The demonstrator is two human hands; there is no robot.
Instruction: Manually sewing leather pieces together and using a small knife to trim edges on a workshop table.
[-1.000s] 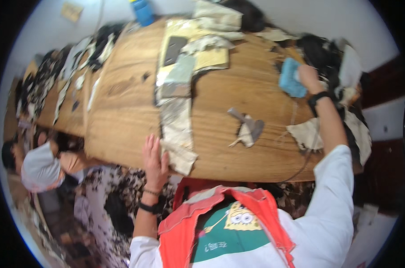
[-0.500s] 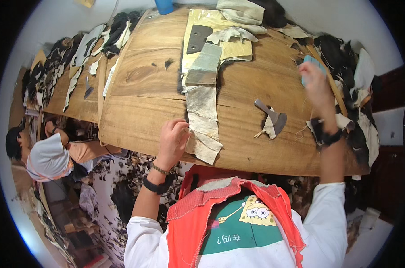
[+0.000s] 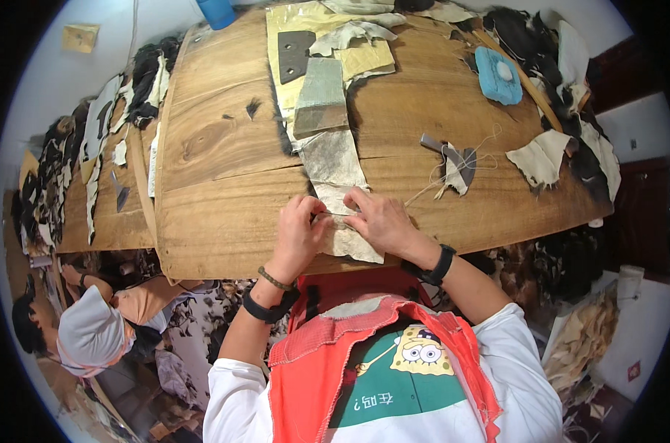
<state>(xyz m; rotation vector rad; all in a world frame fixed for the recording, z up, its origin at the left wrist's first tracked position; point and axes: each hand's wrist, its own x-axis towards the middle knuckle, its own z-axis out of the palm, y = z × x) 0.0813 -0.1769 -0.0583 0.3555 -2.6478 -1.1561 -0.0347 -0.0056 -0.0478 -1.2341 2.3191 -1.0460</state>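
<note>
A pale strip of hide (image 3: 333, 159) lies skin side up across the board, dark fur showing along its edges. My left hand (image 3: 302, 227) pinches the strip's left edge at a cross seam near its lower end. Opposite it, my right hand (image 3: 383, 225) has thumb and fingertips closed on the right edge; whether they also hold a needle is too small to tell. A thin pale thread (image 3: 490, 155) trails to the right of that hand, looping over a half-moon knife (image 3: 468, 168) with a hide scrap (image 3: 454, 173) against it.
On the strip's upper part rests a translucent plate (image 3: 322, 92), below a dark plate with holes (image 3: 295, 55). A blue pad (image 3: 490, 87) with a white lump lies far right, near a wooden stick (image 3: 538, 100) and fur pieces. Another person (image 3: 95, 328) sits at the left.
My right hand has come from the blue pad at the far right to the hide strip. Loose thread now lies over the knife. The whole view has shifted somewhat.
</note>
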